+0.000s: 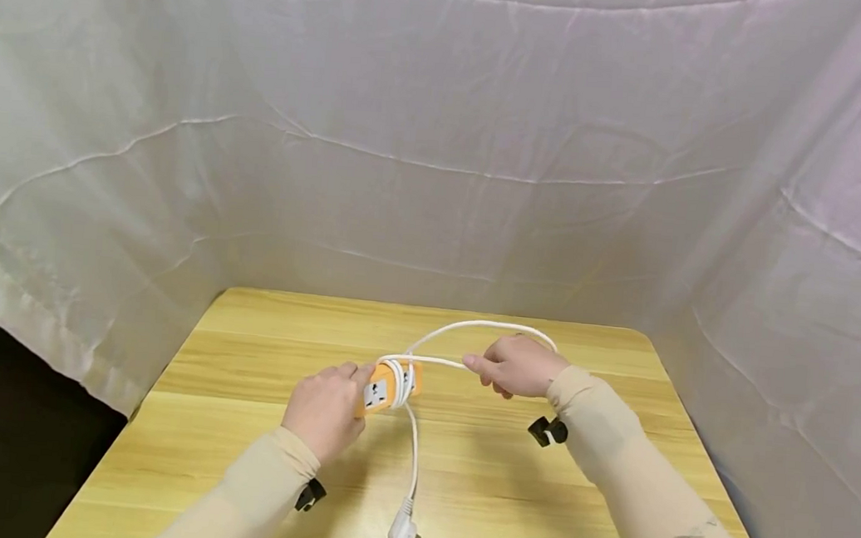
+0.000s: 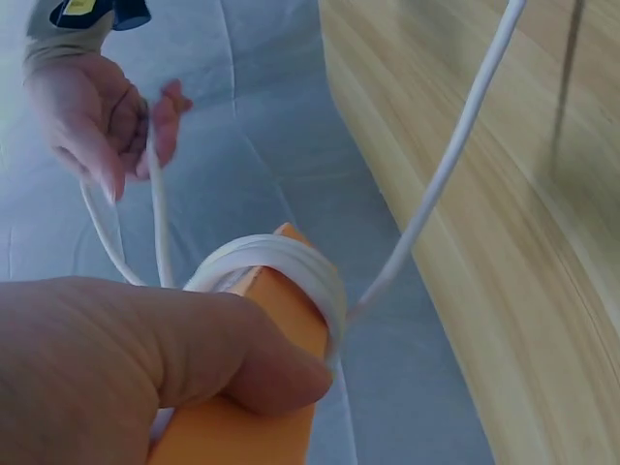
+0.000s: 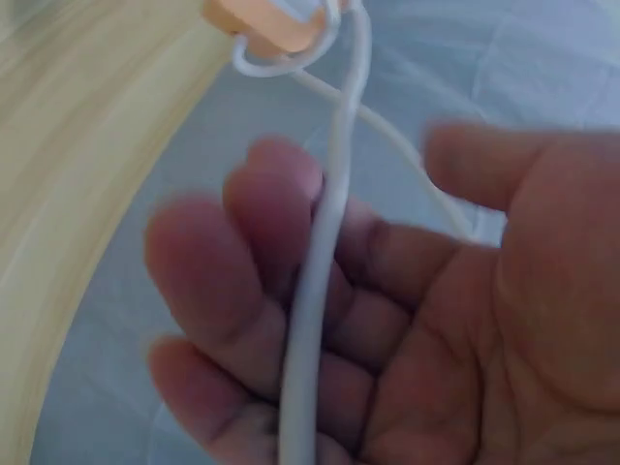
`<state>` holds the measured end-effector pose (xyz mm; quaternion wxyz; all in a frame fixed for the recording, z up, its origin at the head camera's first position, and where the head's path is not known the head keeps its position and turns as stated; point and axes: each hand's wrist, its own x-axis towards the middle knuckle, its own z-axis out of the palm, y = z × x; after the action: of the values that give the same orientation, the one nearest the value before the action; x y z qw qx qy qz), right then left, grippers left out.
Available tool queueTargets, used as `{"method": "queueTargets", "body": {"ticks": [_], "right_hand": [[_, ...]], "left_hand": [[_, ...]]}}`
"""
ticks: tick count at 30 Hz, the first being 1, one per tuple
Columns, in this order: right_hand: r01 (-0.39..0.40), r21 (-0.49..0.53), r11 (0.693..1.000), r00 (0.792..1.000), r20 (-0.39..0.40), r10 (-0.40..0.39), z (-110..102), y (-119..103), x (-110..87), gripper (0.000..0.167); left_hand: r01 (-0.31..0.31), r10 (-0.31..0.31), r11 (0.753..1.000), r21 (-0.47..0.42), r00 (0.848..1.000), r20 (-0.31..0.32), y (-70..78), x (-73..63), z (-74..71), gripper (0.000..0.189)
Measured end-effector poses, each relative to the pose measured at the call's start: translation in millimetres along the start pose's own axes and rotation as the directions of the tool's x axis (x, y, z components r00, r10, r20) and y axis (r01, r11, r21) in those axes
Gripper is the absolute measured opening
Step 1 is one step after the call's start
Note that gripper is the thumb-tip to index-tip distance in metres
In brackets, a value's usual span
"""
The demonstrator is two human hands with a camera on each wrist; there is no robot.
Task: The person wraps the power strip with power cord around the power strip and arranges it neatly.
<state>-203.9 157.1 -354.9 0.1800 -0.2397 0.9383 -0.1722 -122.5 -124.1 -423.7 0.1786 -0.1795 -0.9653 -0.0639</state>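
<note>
Power strip [image 1: 377, 392]: orange with white socket faces, in the left hand [image 1: 326, 407] over the middle of the counter [image 1: 243, 373]; whether its underside touches the wood I cannot tell.
Left grip: fingers wrapped around the near-left end of the strip, the thumb [image 2: 271, 363] pressed along its orange side, just beside the wound cord [image 1: 398, 382].
Cord turns: white, several laid side by side around the strip, covering part of the socket faces.
Right grip: the right hand [image 1: 517, 364], to the right of the strip and apart from it, has its fingers [image 3: 213, 271] curled around the cord, which crosses the palm; the thumb stands off it in the wrist view.
Stretch between: one length runs nearly straight from the strip to the right hand; another bows in an arc beyond it.
Plug [image 1: 403, 532]: white, at the end of a length hanging toward the near edge, prongs pointing right.
Sleeves [image 1: 259, 474]: beige on both arms, a black piece [image 1: 548, 431] at each wrist.
Backdrop: creased grey curtain [image 1: 434, 219] behind and beside the counter.
</note>
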Motion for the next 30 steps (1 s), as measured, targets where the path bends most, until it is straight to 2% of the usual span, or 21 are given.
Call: {"method": "queueTargets", "body": {"ticks": [4, 7, 12, 16, 21, 26, 30], "right_hand": [[0.076, 0.063, 0.995, 0.994, 0.078, -0.081, -8, 5, -7.4, 0.041], [0.103, 0.097, 0.99, 0.989, 0.099, -0.113, -12, 8, -11.4, 0.038], [0.106, 0.129, 0.986, 0.99, 0.082, -0.117, -18, 17, -17.1, 0.041], [0.159, 0.139, 0.978, 0.987, 0.002, -0.161, -23, 28, -23.1, 0.04], [0.294, 0.111, 0.949, 0.954, -0.099, -0.284, -18, 31, -33.2, 0.039], [0.385, 0.089, 0.918, 0.913, -0.181, -0.366, -10, 10, -49.2, 0.035], [0.452, 0.083, 0.888, 0.879, -0.208, -0.428, -1, -5, -60.7, 0.032]], "left_hand": [[-0.018, 0.017, 1.0, -0.019, 0.999, -0.041, -1.1, -0.5, -0.9, 0.07], [-0.033, 0.031, 0.999, -0.022, 0.997, -0.069, -1.9, -0.8, -1.2, 0.07], [-0.047, 0.043, 0.998, -0.033, 0.995, -0.093, -8.2, -2.2, -2.4, 0.071], [0.015, -0.018, 0.999, -0.032, 0.993, -0.116, -21.4, -7.2, -1.0, 0.071], [0.058, -0.065, 0.997, -0.056, 0.986, -0.151, -31.1, -8.1, 1.4, 0.072], [0.093, -0.103, 0.993, -0.077, 0.984, -0.143, -28.1, 0.9, 1.9, 0.073], [0.11, -0.122, 0.99, -0.091, 0.983, -0.135, -25.6, 8.3, 1.7, 0.073]]}}
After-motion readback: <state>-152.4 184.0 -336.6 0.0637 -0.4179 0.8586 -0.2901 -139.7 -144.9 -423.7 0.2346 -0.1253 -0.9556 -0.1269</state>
